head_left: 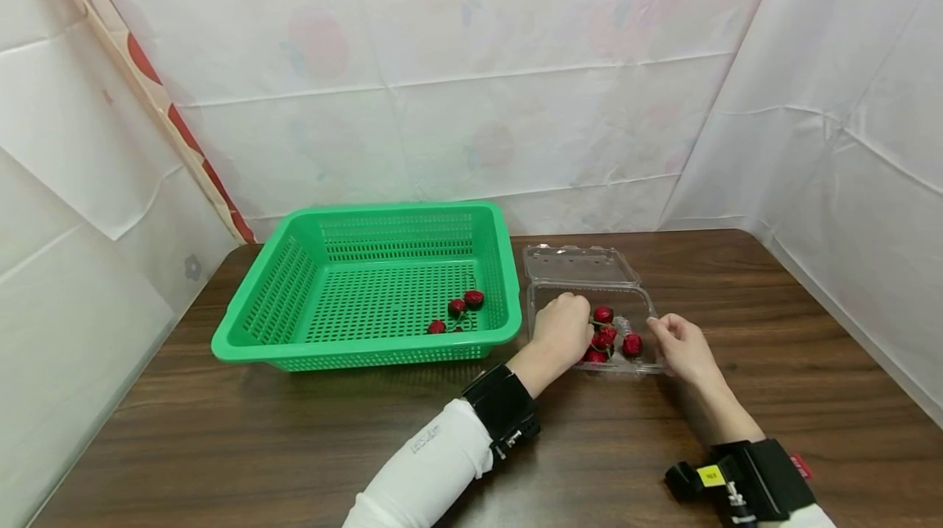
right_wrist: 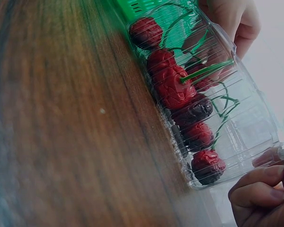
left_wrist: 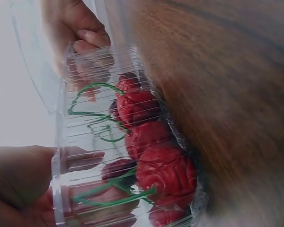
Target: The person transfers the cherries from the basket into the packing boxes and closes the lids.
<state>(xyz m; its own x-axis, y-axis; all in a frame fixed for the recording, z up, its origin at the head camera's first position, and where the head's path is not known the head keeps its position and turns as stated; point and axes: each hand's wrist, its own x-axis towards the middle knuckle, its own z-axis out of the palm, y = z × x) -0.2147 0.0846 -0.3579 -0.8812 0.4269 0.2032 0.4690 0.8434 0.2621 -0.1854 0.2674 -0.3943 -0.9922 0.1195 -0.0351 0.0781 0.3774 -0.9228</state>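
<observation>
A clear plastic clamshell box stands at the right of the table with its lid folded back, holding several red cherries with green stems. My left hand reaches into its left side. In the left wrist view, a dark cherry lies between that hand's thumb and fingers, which appear to pinch it; the plastic partly blurs this. At the box's right rim, my right hand pinches the edge between thumb and curled fingers. In the right wrist view, more cherries lie along the box bottom.
Left of the box stands a green plastic basket with a few cherries in its right end. Both are on a brown wooden table. White sheets hang behind and at both sides.
</observation>
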